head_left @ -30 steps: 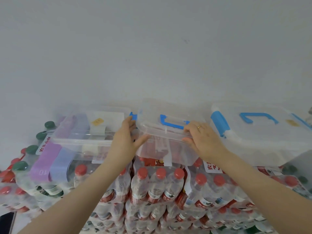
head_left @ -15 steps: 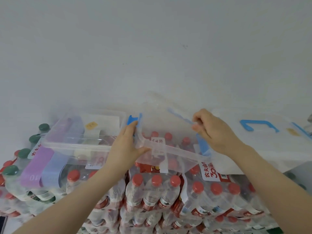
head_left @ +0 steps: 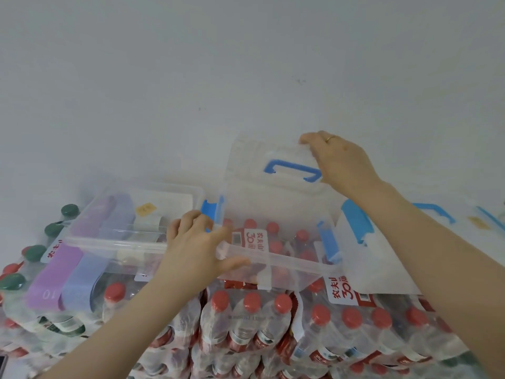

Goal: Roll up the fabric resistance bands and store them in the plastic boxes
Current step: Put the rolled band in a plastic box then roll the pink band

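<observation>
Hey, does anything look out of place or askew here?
Yes: two fabric resistance bands, purple and blue, drape unrolled over the left clear plastic box's rim onto the shrink-wrapped water bottles, not stored inside.

My one head camera looks forward and slightly down, close over the middle plastic box (head_left: 276,258); white wall (head_left: 246,64) fills the frame above it, bottle packs (head_left: 246,318) below it.

A clear plastic box (head_left: 276,266) sits open at centre, its blue-handled lid (head_left: 273,187) tilted up at the far side. Left, a second lidless box (head_left: 114,242) has purple (head_left: 54,274) and blue (head_left: 84,272) fabric bands draped over its near rim.
</observation>
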Demonstrator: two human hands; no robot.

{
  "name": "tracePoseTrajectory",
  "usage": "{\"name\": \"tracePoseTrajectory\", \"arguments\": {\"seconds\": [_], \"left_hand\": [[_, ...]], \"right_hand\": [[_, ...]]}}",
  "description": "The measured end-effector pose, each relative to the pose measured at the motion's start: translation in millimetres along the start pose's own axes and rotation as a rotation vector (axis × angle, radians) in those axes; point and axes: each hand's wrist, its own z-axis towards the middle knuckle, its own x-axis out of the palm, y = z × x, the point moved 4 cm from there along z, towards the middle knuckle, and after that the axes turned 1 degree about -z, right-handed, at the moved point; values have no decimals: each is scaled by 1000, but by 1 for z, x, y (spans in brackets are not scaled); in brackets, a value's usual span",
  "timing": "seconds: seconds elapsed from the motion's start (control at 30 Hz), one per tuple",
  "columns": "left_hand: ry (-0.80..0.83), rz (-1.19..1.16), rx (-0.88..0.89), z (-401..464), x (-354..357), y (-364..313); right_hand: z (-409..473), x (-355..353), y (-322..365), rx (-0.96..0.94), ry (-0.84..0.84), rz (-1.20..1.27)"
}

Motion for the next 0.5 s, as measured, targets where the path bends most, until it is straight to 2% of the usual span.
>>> {"name": "tracePoseTrajectory", "arguments": {"seconds": [0.1, 0.23, 0.4, 0.5], "left_hand": [[-47, 36, 16, -3, 5, 3], [-33, 102, 80, -2, 10, 6], [-86, 10, 48, -7, 19, 10], [-127, 11, 49, -10, 20, 10]], "right_hand": [[18, 16, -7, 122, 67, 62], [36, 52, 4, 99, 202, 86], [45, 70, 2, 95, 131, 119], [35, 90, 4, 96, 211, 184]]}}
